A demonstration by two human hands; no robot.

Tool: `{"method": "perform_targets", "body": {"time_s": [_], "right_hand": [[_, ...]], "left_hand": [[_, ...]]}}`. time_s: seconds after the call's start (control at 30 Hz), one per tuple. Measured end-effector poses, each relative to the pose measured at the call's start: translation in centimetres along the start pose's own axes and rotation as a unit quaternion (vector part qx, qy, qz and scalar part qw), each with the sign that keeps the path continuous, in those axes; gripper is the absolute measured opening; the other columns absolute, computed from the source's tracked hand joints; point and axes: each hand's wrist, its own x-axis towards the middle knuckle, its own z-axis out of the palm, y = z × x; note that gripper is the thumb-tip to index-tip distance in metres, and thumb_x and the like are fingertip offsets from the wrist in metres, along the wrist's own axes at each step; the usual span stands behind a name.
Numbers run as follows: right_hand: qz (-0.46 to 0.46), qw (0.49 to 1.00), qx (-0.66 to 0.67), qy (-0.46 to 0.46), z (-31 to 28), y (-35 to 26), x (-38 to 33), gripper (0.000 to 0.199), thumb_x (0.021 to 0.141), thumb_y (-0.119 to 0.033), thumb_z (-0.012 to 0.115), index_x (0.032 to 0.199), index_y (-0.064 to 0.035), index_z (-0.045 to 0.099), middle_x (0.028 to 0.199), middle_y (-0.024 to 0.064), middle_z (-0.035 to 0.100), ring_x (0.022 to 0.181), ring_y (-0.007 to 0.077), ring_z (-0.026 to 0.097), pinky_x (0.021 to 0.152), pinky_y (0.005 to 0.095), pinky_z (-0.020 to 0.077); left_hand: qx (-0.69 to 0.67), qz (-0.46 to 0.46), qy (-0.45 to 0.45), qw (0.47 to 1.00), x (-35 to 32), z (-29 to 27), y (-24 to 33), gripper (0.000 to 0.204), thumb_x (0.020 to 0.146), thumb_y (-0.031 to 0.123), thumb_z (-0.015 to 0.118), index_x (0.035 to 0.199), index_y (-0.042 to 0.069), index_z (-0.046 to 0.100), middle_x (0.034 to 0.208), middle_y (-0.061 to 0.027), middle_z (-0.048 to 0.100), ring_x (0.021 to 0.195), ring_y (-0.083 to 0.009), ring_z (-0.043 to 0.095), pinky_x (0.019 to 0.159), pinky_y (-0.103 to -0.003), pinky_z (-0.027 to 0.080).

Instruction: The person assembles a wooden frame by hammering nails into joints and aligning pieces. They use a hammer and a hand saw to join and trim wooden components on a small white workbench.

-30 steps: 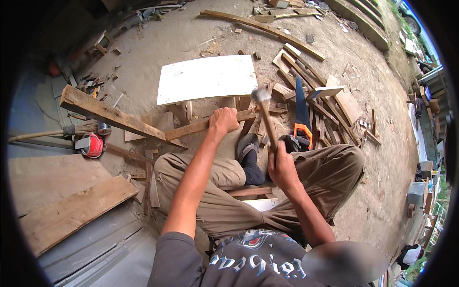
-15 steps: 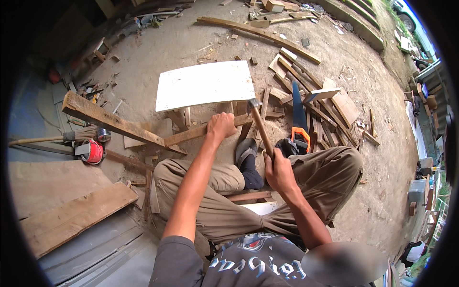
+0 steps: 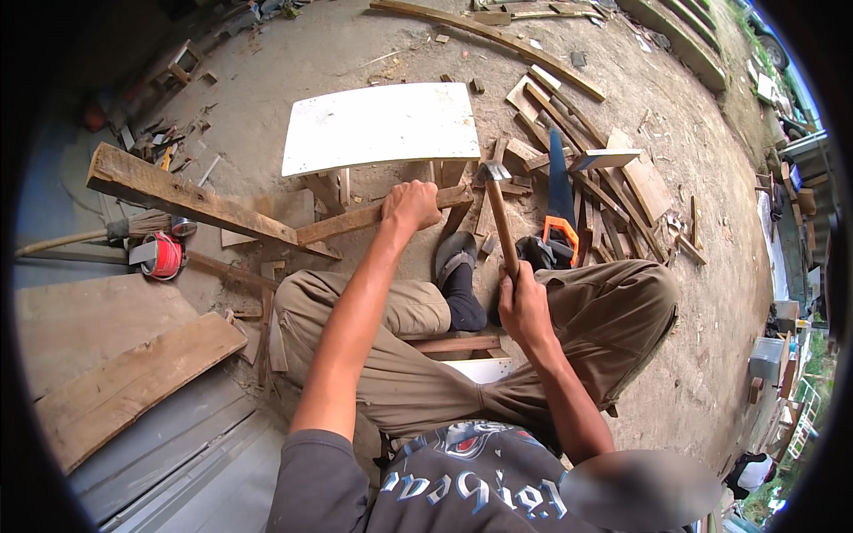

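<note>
My left hand (image 3: 411,206) is closed around a short length of wood (image 3: 351,222) held level over the ground. The wood's left end meets a longer, thicker timber (image 3: 191,195) that slants up to the left, forming an angle. In my right hand (image 3: 526,306) is a hammer (image 3: 499,209) with a wooden handle. Its metal head is raised just right of the short wood's right end, apart from it. Beyond my left hand stands a low stool-like piece with a white top (image 3: 382,126) and wooden legs.
A handsaw (image 3: 560,195) with an orange handle stands by my right knee, before a pile of wood strips (image 3: 613,209). Left are a red round reel (image 3: 163,257), a brush (image 3: 133,226) and a wide plank (image 3: 142,382). A long beam (image 3: 498,40) lies farther off.
The hammer has moved right, away from the short wood's end, and its head has turned. My left hand keeps its hold on the wood. The whole view has shifted slightly.
</note>
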Motion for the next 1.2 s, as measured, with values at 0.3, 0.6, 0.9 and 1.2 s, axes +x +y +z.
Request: {"method": "perform_targets", "body": {"time_s": [0.3,0.6,0.9,1.2], "right_hand": [[-0.013,0.999,-0.029,-0.017,-0.9,-2.6,1.0,0.019,0.096,-0.012,0.053,0.104,0.004,0.048,0.074,0.0311,0.062,0.074,0.0497,0.062,0.063,0.0547,0.0464],[-0.075,0.997,-0.019,0.009,0.8,0.6,1.0,0.012,0.096,-0.007,0.053,0.103,0.0004,0.047,0.07,0.025,0.058,0.063,0.0418,0.062,0.054,0.0448,0.0454],[-0.003,1.0,0.013,-0.008,0.6,-1.1,0.5,0.013,0.095,-0.007,0.052,0.104,0.0017,0.05,0.075,0.0294,0.059,0.074,0.0466,0.062,0.061,0.0484,0.046],[-0.149,0.981,0.081,0.093,0.5,-3.7,1.1,0.01,0.098,-0.007,0.053,0.103,-0.0003,0.049,0.064,0.016,0.052,0.052,0.0287,0.058,0.05,0.0373,0.0423]], "left_hand": [[0.001,0.009,0.022,1.0,0.1,-0.7,0.0,0.022,0.071,0.009,0.059,0.086,0.002,0.073,0.091,-0.0259,0.07,0.088,-0.0398,0.07,0.078,-0.046,0.058],[-0.015,0.004,-0.007,1.0,-0.3,-1.0,0.8,0.023,0.071,0.012,0.059,0.09,0.003,0.07,0.094,-0.0264,0.069,0.092,-0.0433,0.067,0.083,-0.049,0.054],[-0.006,0.0,0.021,1.0,-0.3,-0.8,0.5,0.023,0.072,0.007,0.058,0.088,0.002,0.073,0.092,-0.0264,0.07,0.089,-0.0387,0.071,0.078,-0.045,0.058],[-0.001,0.008,0.036,0.999,-0.7,-0.6,0.3,0.021,0.072,0.01,0.06,0.086,0.003,0.073,0.091,-0.0263,0.069,0.088,-0.0375,0.071,0.077,-0.045,0.058]]}}
